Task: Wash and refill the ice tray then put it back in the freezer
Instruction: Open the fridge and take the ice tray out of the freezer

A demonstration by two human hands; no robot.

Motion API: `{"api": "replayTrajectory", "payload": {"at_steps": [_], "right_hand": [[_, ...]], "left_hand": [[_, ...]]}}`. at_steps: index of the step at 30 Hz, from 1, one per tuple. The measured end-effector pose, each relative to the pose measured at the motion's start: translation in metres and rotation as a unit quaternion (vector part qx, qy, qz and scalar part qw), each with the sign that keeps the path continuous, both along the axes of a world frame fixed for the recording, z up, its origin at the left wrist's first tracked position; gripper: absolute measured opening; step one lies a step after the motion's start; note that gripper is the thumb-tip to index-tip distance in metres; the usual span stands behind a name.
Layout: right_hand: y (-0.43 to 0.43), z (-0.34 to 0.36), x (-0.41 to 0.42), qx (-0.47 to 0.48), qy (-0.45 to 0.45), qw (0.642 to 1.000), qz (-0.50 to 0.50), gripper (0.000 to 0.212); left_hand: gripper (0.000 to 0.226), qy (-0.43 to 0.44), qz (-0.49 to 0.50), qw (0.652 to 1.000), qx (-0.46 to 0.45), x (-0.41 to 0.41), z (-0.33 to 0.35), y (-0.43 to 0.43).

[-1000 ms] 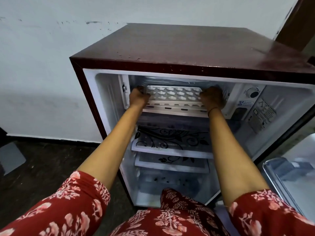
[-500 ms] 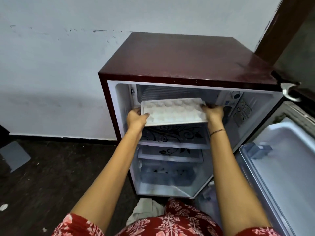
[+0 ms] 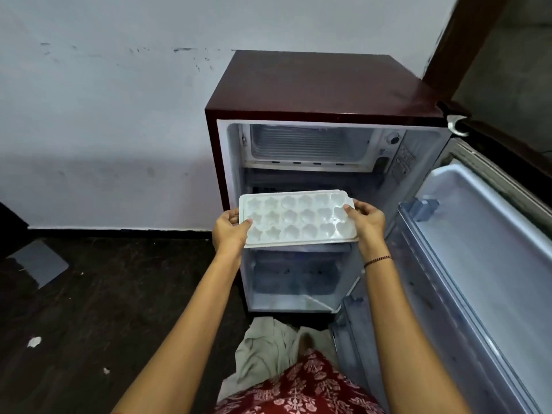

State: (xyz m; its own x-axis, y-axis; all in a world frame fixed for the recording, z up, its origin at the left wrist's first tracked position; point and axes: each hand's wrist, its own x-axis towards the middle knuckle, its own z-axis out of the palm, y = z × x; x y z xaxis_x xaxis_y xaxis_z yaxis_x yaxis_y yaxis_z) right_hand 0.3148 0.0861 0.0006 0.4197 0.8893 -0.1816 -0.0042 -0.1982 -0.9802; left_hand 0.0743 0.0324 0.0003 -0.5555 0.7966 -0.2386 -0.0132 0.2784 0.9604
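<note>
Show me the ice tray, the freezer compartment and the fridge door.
ice tray (image 3: 298, 219), head view, moulded top.
freezer compartment (image 3: 307, 143), head view, ribbed back wall.
fridge door (image 3: 478, 249), head view, white inner liner.

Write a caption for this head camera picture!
Left hand and right hand hold the white ice tray before the open fridge.

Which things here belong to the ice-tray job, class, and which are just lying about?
Job in hand:
ice tray, gripped at its ends by the left hand and right hand; freezer compartment; open fridge door.

Lying about:
pale cloth on the floor; grey sheet on the floor, far left; white scrap on the floor.
</note>
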Motion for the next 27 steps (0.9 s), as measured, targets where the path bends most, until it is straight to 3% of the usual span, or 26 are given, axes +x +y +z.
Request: {"api": "replayTrajectory", "payload": {"at_steps": [27], "right_hand": [[-0.259, -0.036, 0.055, -0.023, 0.0, 0.997, 0.076, 0.036]], "left_hand": [[0.032, 0.058, -0.001, 0.998, -0.04, 0.035, -0.038, -0.245]]}}
